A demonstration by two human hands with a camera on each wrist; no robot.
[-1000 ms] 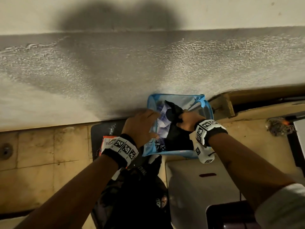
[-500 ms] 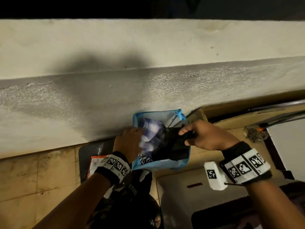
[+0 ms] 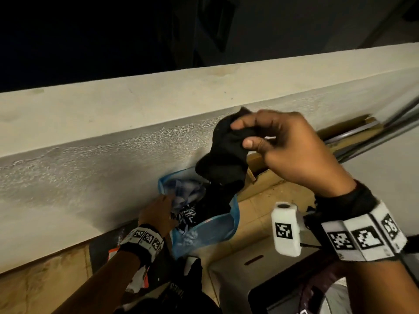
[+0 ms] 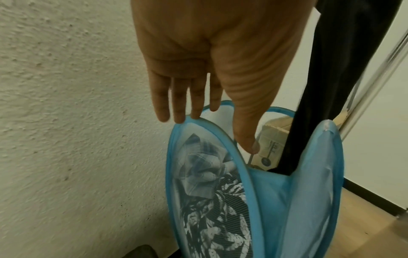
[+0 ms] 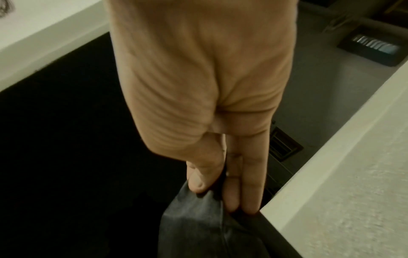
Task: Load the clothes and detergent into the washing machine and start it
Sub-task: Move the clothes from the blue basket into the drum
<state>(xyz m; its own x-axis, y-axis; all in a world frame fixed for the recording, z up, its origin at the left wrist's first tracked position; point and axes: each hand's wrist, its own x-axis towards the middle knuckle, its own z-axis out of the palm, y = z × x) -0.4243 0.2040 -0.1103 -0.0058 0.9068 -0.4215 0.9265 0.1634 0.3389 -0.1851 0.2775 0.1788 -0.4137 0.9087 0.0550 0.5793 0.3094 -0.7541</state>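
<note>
A blue mesh hamper (image 3: 204,234) stands against the wall, holding a plaid cloth (image 3: 186,191) and a black-and-white patterned one (image 3: 186,216). My right hand (image 3: 242,135) pinches a black garment (image 3: 224,159) between thumb and fingers and holds it raised above the hamper, its lower end still hanging inside. In the right wrist view that hand (image 5: 212,188) grips the dark cloth (image 5: 194,227) beside the ledge. My left hand (image 4: 212,132) has straight fingers (image 4: 178,104) touching the hamper rim (image 4: 253,192), thumb inside. The black garment (image 4: 331,87) hangs at its right.
The washing machine's white top (image 3: 238,275) and dark opening (image 3: 294,295) lie at the bottom right. A low wall with a broad ledge (image 3: 158,98) runs behind the hamper. Cardboard (image 3: 340,141) lies to the right; an orange-and-white packet (image 3: 113,254) and dark clothes (image 3: 181,291) sit below.
My right hand has lifted the black garment up and rightward, out of the hamper. The left hand stays at the hamper's rim. The head view has tilted upward.
</note>
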